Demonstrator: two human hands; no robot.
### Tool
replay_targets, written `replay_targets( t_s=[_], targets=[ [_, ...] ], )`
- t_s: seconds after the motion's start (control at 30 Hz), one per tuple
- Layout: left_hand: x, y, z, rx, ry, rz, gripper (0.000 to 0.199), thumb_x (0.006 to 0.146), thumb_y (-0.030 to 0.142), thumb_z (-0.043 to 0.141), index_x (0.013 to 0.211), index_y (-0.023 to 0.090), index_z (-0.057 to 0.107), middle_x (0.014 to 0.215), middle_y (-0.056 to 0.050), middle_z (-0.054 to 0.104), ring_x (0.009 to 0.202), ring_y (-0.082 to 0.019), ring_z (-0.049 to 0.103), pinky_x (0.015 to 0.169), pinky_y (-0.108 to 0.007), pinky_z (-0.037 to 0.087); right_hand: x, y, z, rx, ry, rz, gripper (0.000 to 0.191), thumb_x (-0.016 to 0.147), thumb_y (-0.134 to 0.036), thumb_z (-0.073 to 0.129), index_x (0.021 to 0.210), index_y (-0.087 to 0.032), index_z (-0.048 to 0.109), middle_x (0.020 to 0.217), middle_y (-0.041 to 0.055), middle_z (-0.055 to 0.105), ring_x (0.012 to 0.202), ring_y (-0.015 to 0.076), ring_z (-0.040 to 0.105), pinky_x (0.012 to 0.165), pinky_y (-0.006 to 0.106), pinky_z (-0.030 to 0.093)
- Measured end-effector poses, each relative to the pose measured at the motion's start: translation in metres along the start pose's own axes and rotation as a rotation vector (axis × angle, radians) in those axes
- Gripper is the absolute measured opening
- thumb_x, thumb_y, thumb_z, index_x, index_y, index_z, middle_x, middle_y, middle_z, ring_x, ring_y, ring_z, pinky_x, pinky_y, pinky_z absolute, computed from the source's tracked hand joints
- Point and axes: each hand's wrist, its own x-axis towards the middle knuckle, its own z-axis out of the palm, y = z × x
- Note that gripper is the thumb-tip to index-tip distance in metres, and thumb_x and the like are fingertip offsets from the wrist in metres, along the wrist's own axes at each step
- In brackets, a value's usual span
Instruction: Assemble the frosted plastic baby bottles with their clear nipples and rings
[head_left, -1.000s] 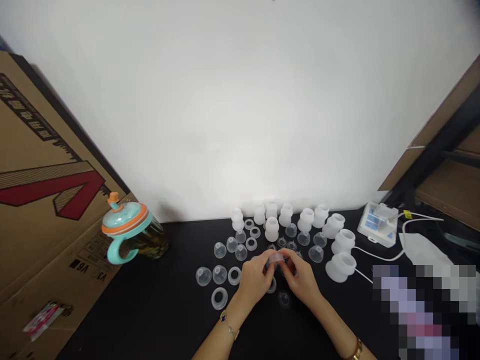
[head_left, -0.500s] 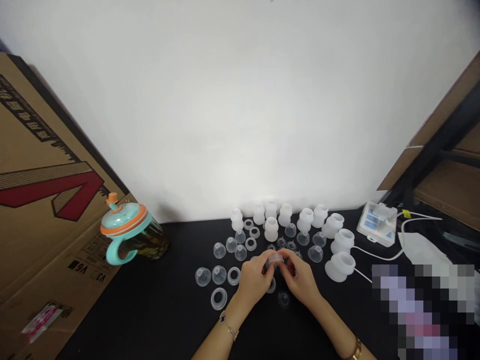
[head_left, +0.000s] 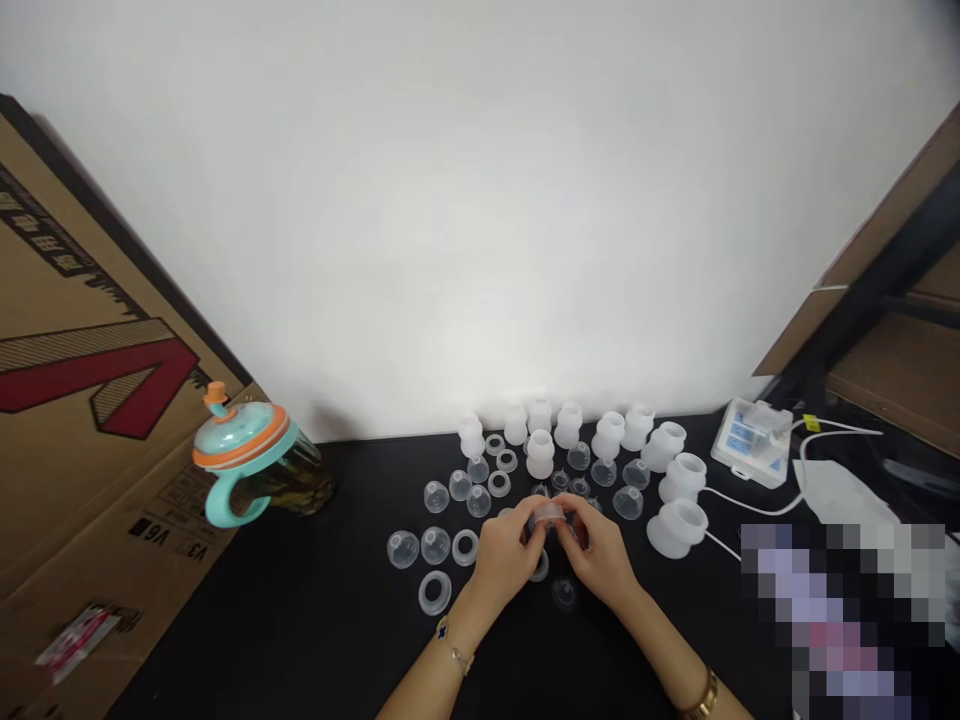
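Observation:
My left hand (head_left: pixel 504 552) and my right hand (head_left: pixel 604 558) meet over the black table, both closed on a translucent bottle collar (head_left: pixel 550 511). Fingertips and thumbs pinch it from either side, and part of it is hidden behind them. Just under my left fingers lies another translucent collar (head_left: pixel 538 566), partly covered. A clear bottle nipple (head_left: pixel 565 594) rests on the table below the hands. Several more nipples (head_left: pixel 580 486) sit just beyond my fingers. To the left are clear dome caps (head_left: pixel 435 545) and a loose collar ring (head_left: pixel 435 593).
Small white bottles (head_left: pixel 540 455) stand along the wall, with some tilted bottles (head_left: pixel 677 528) at right. A lidded mug (head_left: pixel 262 470) stands at left beside a cardboard box (head_left: pixel 90 400). On the right are a clear plastic case (head_left: pixel 751 442), a white cable (head_left: pixel 765 514) and white paper (head_left: pixel 840 492).
The view has shifted slightly, so things sit a little further left and up. Both hands keep their hold on the collar, with barely any finger movement.

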Motion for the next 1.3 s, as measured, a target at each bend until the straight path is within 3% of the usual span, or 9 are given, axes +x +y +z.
replay_targets(
  t_s=[0.3,0.47,0.9,1.13,1.3],
  targets=[
    [0.0011,0.0007,-0.0002,-0.011,-0.007,-0.007,0.026,0.093,0.023,0.053,0.115,0.025,0.066,0.085,0.002,0.073,0.052,-0.009,0.054,0.054,-0.020,0.041,-0.0003,-0.0007,0.0011,0.012,0.004,0.005,0.020,0.096,-0.029,0.051,0.110,-0.021,0.062,0.083,0.0020,0.071,0.052,0.0127,0.055,0.052,0.024,0.046],
    [0.0001,0.0019,-0.0004,-0.007,-0.002,-0.027,0.026,0.092,0.024,0.053,0.115,0.024,0.066,0.075,0.003,0.071,0.051,-0.010,0.054,0.053,-0.020,0.040,-0.0007,-0.0027,0.0002,0.022,-0.002,0.019,0.021,0.096,-0.030,0.051,0.110,-0.021,0.063,0.083,0.0025,0.071,0.052,0.0127,0.055,0.052,0.024,0.047],
    [0.0005,0.0037,-0.0018,-0.025,-0.011,-0.057,0.025,0.090,0.023,0.054,0.112,0.026,0.067,0.081,0.003,0.073,0.051,-0.009,0.053,0.052,-0.020,0.038,-0.0002,-0.0052,0.0005,0.030,-0.020,0.026,0.019,0.095,-0.029,0.051,0.108,-0.021,0.062,0.082,0.0025,0.071,0.053,0.0135,0.056,0.052,0.025,0.047],
    [0.0002,0.0038,-0.0012,-0.023,0.004,-0.060,0.024,0.088,0.023,0.055,0.109,0.025,0.067,0.072,0.004,0.069,0.048,-0.009,0.049,0.050,-0.021,0.036,-0.0013,-0.0020,0.0037,0.036,-0.019,0.037,0.021,0.096,-0.030,0.050,0.110,-0.020,0.063,0.082,0.0029,0.072,0.052,0.0131,0.056,0.051,0.024,0.047],
    [0.0023,0.0059,-0.0051,-0.026,0.015,-0.040,0.026,0.089,0.028,0.055,0.112,0.023,0.066,0.077,0.002,0.070,0.049,-0.009,0.050,0.053,-0.022,0.039,-0.0018,0.0012,0.0069,0.068,-0.033,0.065,0.027,0.098,-0.034,0.049,0.117,-0.020,0.062,0.091,0.0061,0.073,0.055,0.0142,0.058,0.051,0.025,0.048]
  ],
)
